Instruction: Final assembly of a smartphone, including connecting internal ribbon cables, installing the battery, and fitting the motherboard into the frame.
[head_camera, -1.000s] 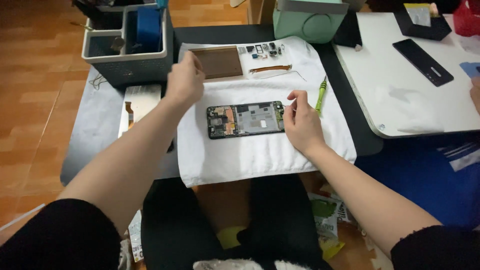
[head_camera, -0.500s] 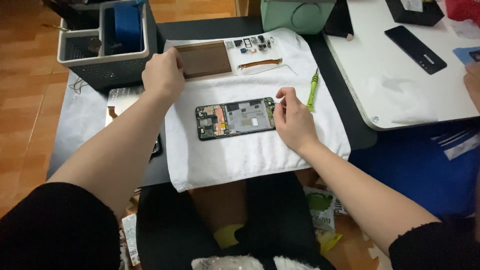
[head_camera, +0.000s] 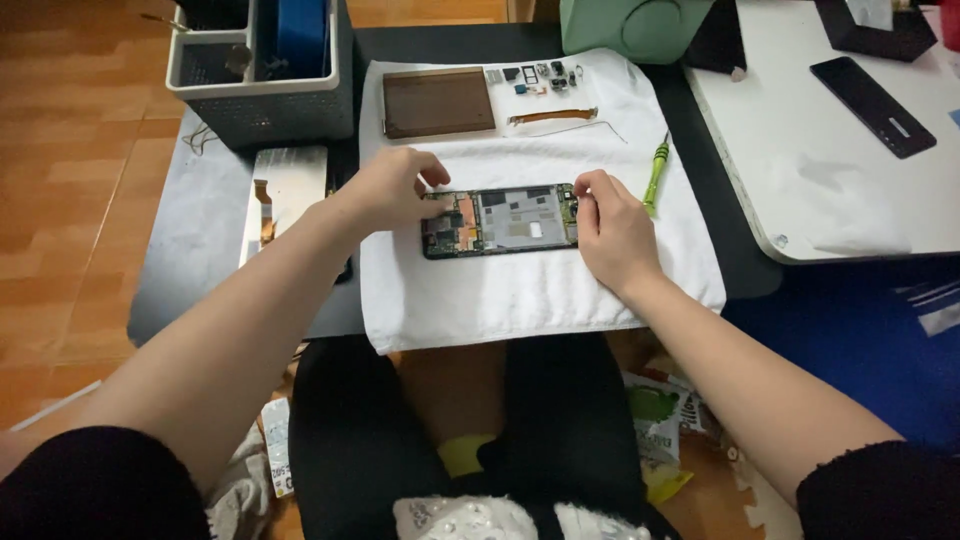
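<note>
An opened phone (head_camera: 505, 220) with bare circuit boards lies on a white cloth (head_camera: 530, 290) on the dark table. My left hand (head_camera: 390, 188) rests at its left end, fingertips touching the edge. At the right end my right hand (head_camera: 608, 228) has thumb and fingers on the frame. A brown flat panel (head_camera: 438, 102) lies at the far side of the cloth. Several small loose parts (head_camera: 535, 76) and a thin flex strip (head_camera: 552, 116) lie beside the panel. A green screwdriver (head_camera: 655, 175) lies just right of my right hand.
A grey basket (head_camera: 265, 75) with a blue object stands at the back left. A silvery back cover (head_camera: 285, 190) lies left of the cloth. A green box (head_camera: 635, 25) sits at the back. A white table (head_camera: 830, 150) on the right carries a black phone (head_camera: 872, 92).
My left hand has come from the brown panel down to the phone's left end. My right hand stays at the right end. The camera has shifted slightly.
</note>
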